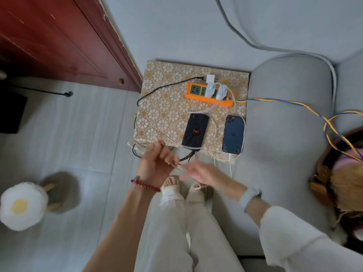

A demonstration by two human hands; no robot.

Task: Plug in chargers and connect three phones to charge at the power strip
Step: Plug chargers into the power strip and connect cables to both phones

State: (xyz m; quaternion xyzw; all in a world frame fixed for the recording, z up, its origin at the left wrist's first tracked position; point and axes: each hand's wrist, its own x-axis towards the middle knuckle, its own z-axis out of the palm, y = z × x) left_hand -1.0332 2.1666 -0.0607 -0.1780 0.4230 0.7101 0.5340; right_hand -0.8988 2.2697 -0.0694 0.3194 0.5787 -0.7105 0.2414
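Note:
An orange power strip [198,95] lies at the back of a small patterned table [163,107], with three white chargers [210,89] plugged in or beside it. A black phone with a red emblem [195,132] and a blue phone [233,134] lie face down at the table's front edge, white cables [230,158] running to them. In front of the table my left hand [155,163] grips a thin flat object [176,166] seen edge-on and blurred, possibly a phone. My right hand [200,173] pinches its near end. A black cable [188,157] hangs just behind my hands.
A red wooden door [59,40] stands at the left and a grey sofa [284,114] at the right. A blue-and-yellow cord [294,104] runs right from the strip. A stool with an egg-shaped cushion [23,205] stands on the floor at left, a basket [334,173] at right. My slippered feet [172,185] are below my hands.

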